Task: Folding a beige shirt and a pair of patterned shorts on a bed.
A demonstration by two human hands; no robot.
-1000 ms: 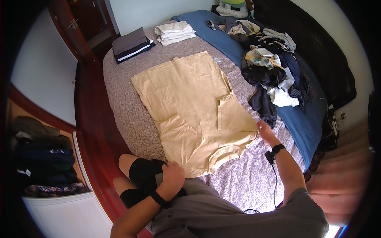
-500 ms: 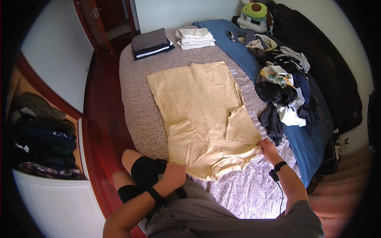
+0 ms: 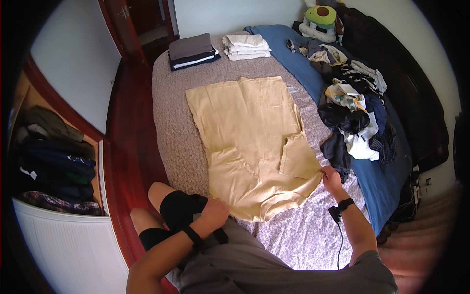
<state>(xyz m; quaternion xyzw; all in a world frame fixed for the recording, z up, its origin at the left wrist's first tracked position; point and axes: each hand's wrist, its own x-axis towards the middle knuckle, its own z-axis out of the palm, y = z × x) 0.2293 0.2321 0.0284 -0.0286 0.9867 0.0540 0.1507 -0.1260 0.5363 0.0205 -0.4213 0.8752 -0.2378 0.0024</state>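
A pale yellow T-shirt [image 3: 248,125] lies spread on the bed, its hem at the far end and its neckline close to me. Both sleeves are folded inward over the body. My right hand [image 3: 333,180] pinches the shirt's right shoulder edge between thumb and fingers. At the opposite shoulder, my left hand [image 3: 214,214] is closed on the shirt's edge, its fingertips mostly hidden from view. Between the two hands the cloth sags into creases around the collar.
On the patterned bedspread [image 3: 171,122] stand a dark folded stack [image 3: 192,47] and a white folded stack [image 3: 246,45]. Loose clothes [image 3: 350,117] are heaped at the right, near the dark headboard [image 3: 416,93]. An open wardrobe compartment with clothes [image 3: 56,161] is at the left.
The shirt's near edge is raised slightly, and the collar opening looks narrower and more creased. Both hands keep their hold. The whole view has shifted a little.
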